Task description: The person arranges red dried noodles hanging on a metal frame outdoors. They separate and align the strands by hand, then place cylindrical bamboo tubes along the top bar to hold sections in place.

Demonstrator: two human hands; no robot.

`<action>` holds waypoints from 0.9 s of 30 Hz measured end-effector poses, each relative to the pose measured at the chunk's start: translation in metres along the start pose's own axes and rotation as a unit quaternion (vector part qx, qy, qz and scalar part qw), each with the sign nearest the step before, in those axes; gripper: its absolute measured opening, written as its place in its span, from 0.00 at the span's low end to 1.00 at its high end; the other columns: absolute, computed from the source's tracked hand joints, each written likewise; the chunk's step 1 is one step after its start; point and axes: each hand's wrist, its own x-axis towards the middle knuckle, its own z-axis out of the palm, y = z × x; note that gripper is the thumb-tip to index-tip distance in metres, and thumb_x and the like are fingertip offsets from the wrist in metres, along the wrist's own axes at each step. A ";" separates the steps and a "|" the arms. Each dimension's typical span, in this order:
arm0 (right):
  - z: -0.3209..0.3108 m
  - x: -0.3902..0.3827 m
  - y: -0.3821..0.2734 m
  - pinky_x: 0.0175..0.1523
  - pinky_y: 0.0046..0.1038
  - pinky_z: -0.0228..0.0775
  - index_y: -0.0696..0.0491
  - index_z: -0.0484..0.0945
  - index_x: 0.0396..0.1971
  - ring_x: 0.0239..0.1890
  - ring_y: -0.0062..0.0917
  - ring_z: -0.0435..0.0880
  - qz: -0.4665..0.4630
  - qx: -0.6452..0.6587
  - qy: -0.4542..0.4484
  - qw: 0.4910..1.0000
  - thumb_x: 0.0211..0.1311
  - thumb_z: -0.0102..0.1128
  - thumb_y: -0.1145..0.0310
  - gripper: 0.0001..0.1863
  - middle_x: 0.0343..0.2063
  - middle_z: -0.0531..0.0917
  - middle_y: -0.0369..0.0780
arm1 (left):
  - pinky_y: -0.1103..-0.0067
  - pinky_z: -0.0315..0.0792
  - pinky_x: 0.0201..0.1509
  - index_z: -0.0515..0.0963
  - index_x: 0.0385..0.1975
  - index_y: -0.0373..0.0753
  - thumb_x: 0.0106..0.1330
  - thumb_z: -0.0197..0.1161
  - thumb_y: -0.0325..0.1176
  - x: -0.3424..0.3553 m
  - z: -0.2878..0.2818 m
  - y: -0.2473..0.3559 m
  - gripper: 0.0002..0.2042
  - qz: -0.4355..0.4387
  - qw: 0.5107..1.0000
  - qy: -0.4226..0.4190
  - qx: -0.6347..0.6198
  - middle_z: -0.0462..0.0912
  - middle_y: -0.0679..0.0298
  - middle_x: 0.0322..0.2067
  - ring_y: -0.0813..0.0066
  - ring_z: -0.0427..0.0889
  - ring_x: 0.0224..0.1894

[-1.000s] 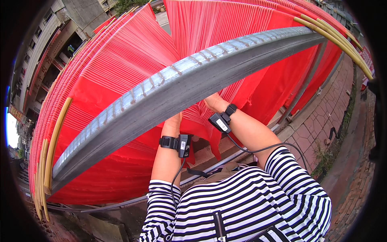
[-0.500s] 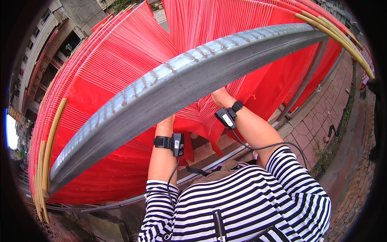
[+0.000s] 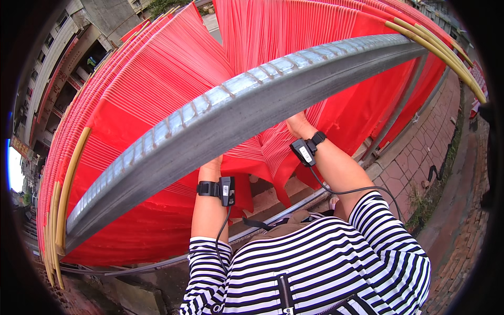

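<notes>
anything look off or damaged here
The red cloth between the left hand and right hand looks odd: its pale lines bunch together and its lower edge hangs in uneven points. I can't tell whether it's torn.

Cloth [image 3: 346, 118] is red, shirt [image 3: 320, 257] black-and-white striped.

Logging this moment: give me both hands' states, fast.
Left hand: mostly hidden behind the long grey metal beam; cannot tell.
Right hand: mostly hidden there too; cannot tell.

Hands [image 3: 299, 124] mostly hidden behind the grey beam [image 3: 247, 107]
</notes>
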 end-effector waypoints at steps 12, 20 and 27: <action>-0.023 0.007 0.001 0.61 0.31 0.66 0.57 0.64 0.69 0.63 0.27 0.74 0.018 -0.007 0.002 1.000 0.75 0.50 0.49 0.33 0.62 0.76 0.42 | 0.66 0.68 0.68 0.69 0.62 0.36 0.79 0.48 0.34 0.005 -0.029 -0.014 0.17 0.003 1.000 0.010 0.009 0.75 0.61 0.60 0.64 0.73 0.63; -0.029 0.011 0.001 0.61 0.31 0.67 0.57 0.63 0.69 0.64 0.28 0.74 0.007 -0.003 0.008 1.000 0.75 0.51 0.50 0.33 0.63 0.75 0.44 | 0.65 0.68 0.67 0.70 0.61 0.35 0.79 0.47 0.34 0.003 -0.021 0.009 0.17 -0.081 0.989 0.064 -0.108 0.75 0.59 0.60 0.62 0.73 0.64; -0.043 0.013 0.008 0.60 0.30 0.67 0.57 0.64 0.69 0.63 0.28 0.75 0.006 0.002 -0.001 1.000 0.75 0.51 0.50 0.33 0.63 0.75 0.44 | 0.64 0.68 0.68 0.70 0.61 0.34 0.79 0.47 0.33 -0.023 0.002 0.007 0.17 -0.106 0.976 0.176 -0.074 0.75 0.58 0.60 0.61 0.73 0.64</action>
